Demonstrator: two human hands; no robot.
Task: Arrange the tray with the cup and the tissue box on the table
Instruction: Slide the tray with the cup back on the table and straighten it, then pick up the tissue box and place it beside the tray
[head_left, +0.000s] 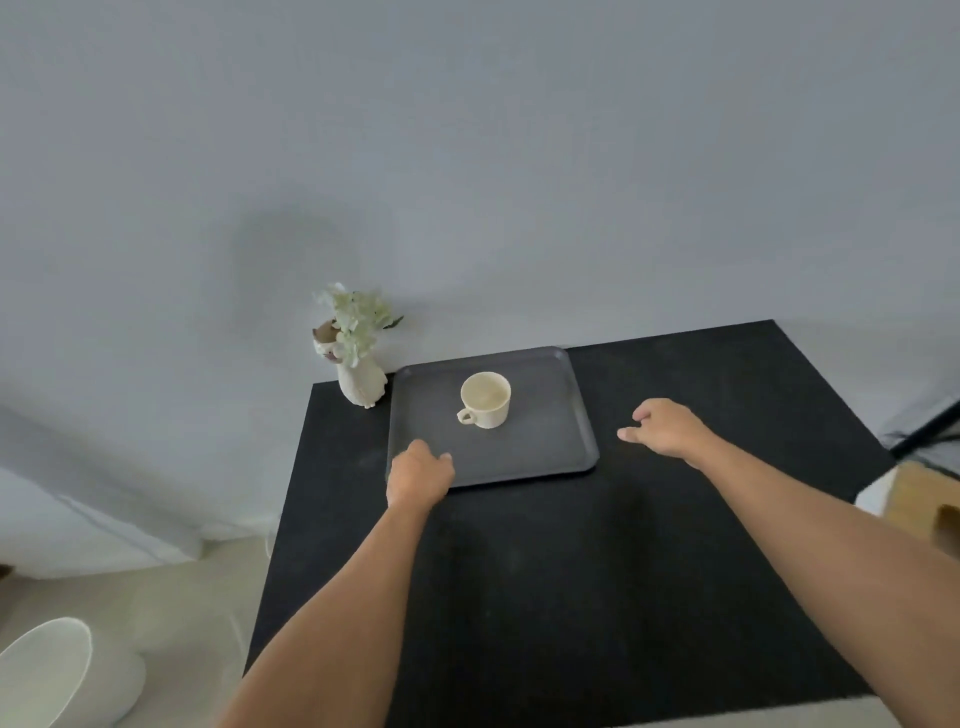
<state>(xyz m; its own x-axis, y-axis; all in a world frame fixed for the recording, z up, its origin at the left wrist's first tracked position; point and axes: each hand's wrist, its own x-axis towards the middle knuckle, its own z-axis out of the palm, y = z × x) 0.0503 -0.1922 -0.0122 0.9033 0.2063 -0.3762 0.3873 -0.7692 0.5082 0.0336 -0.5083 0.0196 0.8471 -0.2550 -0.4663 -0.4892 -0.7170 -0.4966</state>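
Observation:
A dark grey tray (545, 441) lies on the black table (571, 571) near the far edge, against the wall. A cream cup (486, 399) stands upright on the tray, handle toward the front left. My left hand (418, 475) rests on the tray's front left corner, fingers curled over its rim. My right hand (667, 427) hovers just right of the tray, apart from it, fingers loosely spread and holding nothing. No tissue box is in view.
A white animal-shaped vase with pale flowers (358, 353) stands at the table's far left corner, close to the tray. A white rounded object (57, 670) sits on the floor at lower left. A wooden item (924, 499) shows past the right table edge.

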